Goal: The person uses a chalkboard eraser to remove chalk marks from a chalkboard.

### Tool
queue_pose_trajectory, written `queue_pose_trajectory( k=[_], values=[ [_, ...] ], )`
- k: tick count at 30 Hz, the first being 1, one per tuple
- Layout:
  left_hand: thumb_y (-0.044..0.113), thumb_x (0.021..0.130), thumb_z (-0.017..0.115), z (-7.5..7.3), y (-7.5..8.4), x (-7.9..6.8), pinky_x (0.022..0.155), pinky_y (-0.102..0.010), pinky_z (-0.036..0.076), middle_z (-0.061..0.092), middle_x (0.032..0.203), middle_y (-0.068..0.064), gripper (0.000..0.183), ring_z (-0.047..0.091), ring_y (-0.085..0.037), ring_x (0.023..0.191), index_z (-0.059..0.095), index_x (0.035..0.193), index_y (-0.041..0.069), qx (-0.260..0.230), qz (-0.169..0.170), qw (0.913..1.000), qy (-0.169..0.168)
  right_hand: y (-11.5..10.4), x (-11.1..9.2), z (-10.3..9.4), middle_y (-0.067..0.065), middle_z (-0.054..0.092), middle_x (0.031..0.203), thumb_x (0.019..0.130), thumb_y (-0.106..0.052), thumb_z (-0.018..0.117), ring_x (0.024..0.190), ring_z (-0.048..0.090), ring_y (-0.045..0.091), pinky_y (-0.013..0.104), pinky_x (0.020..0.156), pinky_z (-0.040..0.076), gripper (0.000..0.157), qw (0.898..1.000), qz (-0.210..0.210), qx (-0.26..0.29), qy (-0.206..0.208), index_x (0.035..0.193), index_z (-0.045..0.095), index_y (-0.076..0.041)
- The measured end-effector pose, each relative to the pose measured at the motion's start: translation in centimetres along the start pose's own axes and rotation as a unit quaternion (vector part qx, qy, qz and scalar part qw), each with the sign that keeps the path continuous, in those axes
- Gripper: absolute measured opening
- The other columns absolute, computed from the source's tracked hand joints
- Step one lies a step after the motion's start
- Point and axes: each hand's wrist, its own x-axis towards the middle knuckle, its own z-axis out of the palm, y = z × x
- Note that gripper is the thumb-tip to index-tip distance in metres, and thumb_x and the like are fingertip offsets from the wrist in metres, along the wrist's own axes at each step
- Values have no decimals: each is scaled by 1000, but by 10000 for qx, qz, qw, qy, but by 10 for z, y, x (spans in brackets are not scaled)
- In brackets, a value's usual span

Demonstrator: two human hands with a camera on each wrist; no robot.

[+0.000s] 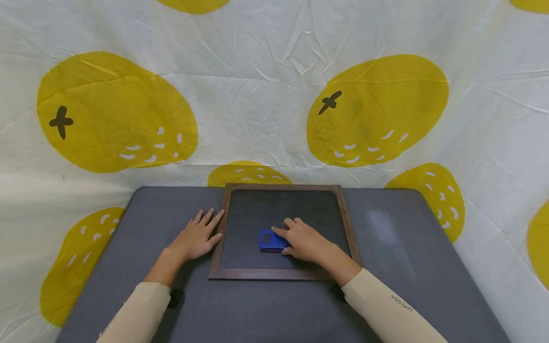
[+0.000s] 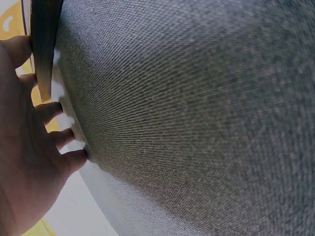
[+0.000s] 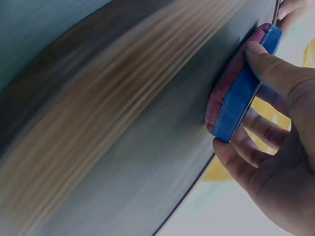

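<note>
A chalkboard (image 1: 283, 214) in a brown wooden frame lies on the table. On its dark surface sits a blue chalkboard eraser (image 1: 271, 241), gripped by my right hand (image 1: 306, 241). In the right wrist view, the thumb is along one side of the eraser (image 3: 238, 105) and fingers are on the other; its reddish pad faces the board. My left hand (image 1: 195, 238) has its fingers spread at the board's left edge. Thumb and index finger touch the wooden frame (image 2: 44, 49) there, while the other fingers rest on the table.
The dark grey table (image 1: 399, 267) extends on both sides of the board and in front of it. Behind hangs a white cloth (image 1: 253, 109) printed with large yellow fruit shapes. Beige sleeves (image 1: 141, 309) cover both forearms.
</note>
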Motion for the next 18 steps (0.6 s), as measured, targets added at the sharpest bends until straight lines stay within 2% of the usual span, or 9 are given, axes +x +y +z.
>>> queue_pose_trajectory(
  k=[10, 18],
  values=[
    [45, 110, 44, 2, -2, 0, 117, -76, 23, 24, 168, -25, 68, 19, -57, 152, 22, 167, 15, -35, -19, 10000, 0, 48, -44, 2, 12, 58, 119, 91, -30, 80, 91, 47, 21, 39, 82, 49, 69, 9990, 294, 315, 142, 152, 54, -12],
    [45, 109, 45, 2, -1, -2, 117, -75, 23, 24, 168, -25, 69, 19, -57, 153, 22, 167, 15, 24, -9, 10000, 33, 89, -81, 5, 12, 59, 118, 88, -24, 83, 94, 52, 22, 41, 80, 50, 67, 9970, 493, 350, 492, 148, 58, -9]
  ],
)
